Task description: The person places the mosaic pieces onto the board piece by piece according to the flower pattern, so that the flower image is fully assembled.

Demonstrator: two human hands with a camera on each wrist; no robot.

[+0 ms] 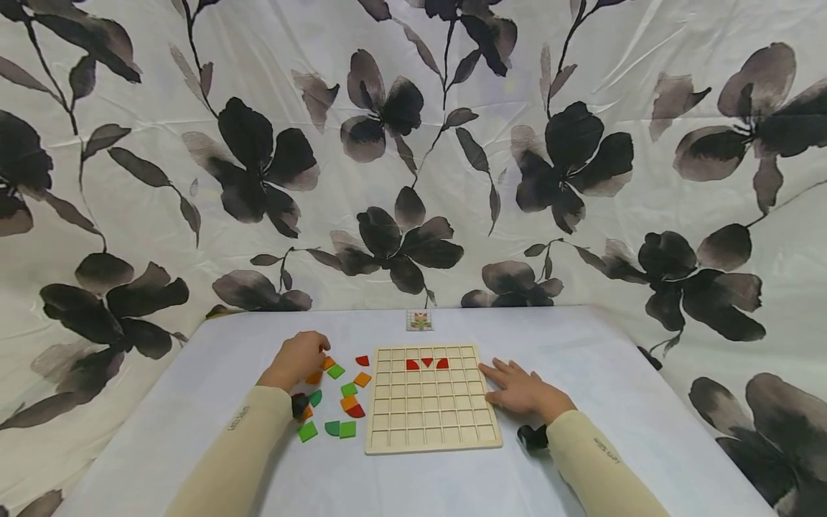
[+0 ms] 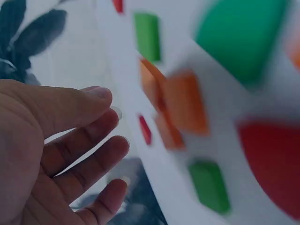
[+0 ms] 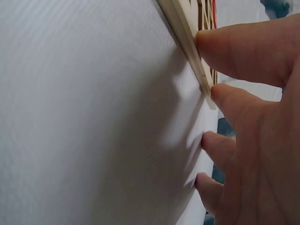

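My left hand point(image 1: 298, 360) is over the left part of the table, close to an orange piece point(image 1: 329, 362) and a green square point(image 1: 335, 371). In the left wrist view its fingers point(image 2: 84, 150) are loosely bent, the thumb lies near the index finger, and no piece shows between them. Several orange pieces point(image 2: 185, 103) sit beyond the fingertips. My right hand point(image 1: 520, 390) rests at the right edge of a wooden grid board point(image 1: 434, 416), thumb and index fingertip touching the rim, other fingertips on the table. Three red pieces point(image 1: 427, 362) lie in an upper row of the board.
Loose green, orange and red pieces, among them a red quarter-round point(image 1: 362, 360) and a green square point(image 1: 347, 429), lie left of the board. A small patterned card point(image 1: 420, 321) lies behind it. A flowered cloth point(image 1: 413, 143) hangs along the table's far side.
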